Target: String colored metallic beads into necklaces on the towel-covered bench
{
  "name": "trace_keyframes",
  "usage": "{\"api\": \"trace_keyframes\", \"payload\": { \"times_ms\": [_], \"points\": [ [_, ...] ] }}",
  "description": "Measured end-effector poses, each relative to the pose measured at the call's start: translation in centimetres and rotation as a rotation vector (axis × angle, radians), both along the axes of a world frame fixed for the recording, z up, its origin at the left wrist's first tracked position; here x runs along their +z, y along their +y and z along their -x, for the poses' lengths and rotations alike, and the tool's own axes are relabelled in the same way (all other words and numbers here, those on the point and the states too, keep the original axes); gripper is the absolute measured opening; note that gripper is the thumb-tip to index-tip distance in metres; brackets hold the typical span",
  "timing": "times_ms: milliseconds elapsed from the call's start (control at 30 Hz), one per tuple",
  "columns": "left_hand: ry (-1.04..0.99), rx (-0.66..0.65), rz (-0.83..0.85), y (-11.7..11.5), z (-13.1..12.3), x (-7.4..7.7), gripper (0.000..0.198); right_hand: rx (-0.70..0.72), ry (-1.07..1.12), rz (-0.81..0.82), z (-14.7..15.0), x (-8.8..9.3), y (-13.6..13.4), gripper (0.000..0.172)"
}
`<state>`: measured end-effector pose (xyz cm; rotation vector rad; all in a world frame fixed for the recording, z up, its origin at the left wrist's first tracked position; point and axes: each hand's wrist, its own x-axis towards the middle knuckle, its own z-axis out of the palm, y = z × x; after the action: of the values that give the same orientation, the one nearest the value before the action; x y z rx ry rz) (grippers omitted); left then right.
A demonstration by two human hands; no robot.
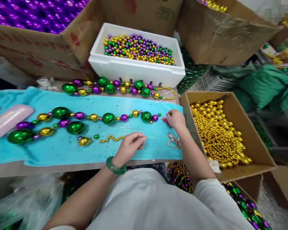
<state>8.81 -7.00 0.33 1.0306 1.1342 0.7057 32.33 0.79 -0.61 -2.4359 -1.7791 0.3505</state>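
My left hand (129, 146) rests on the turquoise towel (62, 150) with fingers pinched on a thin thread (156, 137), just right of a short run of small gold beads (111, 138). My right hand (176, 119) is closed on a small pink object (165, 120) at the towel's right end. A strand of large green, gold and purple beads (91, 117) lies across the towel and ends near my right hand. A loose gold bead (84, 141) and small green bead (96, 136) lie beside the gold run. A green bangle (115, 168) is on my left wrist.
A second bead strand (115, 88) lies behind the towel. A white foam box (136, 68) holds mixed small beads. A cardboard box (256, 143) of gold bead strings stands at the right. A pink case (7, 119) lies left. Scissors (174, 140) lie by my right forearm.
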Motion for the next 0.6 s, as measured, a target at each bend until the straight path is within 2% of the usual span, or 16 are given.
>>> {"api": "trace_keyframes", "payload": {
  "times_ms": [100, 200, 267, 333, 400, 467, 533, 600],
  "points": [
    [0.012, -0.024, -0.012, 0.0, 0.0, 0.0, 0.029, 0.017, 0.032, 0.108, 0.1, -0.7, 1.4, 0.027],
    [0.036, -0.044, -0.087, -0.1, 0.0, -0.1, 0.027, 0.016, 0.100, 0.129, 0.9, -1.0, 1.9, 0.019],
    [0.071, -0.053, -0.178, 0.0, 0.2, -0.3, 0.025, 0.013, 0.154, 0.123, 1.2, -0.7, 1.9, 0.017],
    [0.111, -0.060, -0.253, 0.0, 0.4, -0.6, 0.024, 0.028, 0.208, 0.115, 1.2, 0.3, 1.9, 0.014],
    [0.139, -0.059, -0.296, 0.2, 0.6, -0.9, 0.024, 0.058, 0.331, 0.108, 1.1, 2.2, 1.7, 0.011],
    [0.155, -0.055, -0.337, 0.4, 0.8, -1.1, 0.024, 0.089, 0.567, 0.096, 0.9, 5.0, 1.6, 0.010],
    [0.185, -0.057, -0.412, 0.6, 0.8, -1.3, 0.023, 0.121, 0.815, 0.072, 0.9, 8.3, 1.6, 0.006],
    [0.258, -0.046, -0.550, 1.0, 0.8, -1.4, 0.024, 0.211, 0.880, 0.005, 1.3, 12.0, 1.7, 0.006]
  ]
}}
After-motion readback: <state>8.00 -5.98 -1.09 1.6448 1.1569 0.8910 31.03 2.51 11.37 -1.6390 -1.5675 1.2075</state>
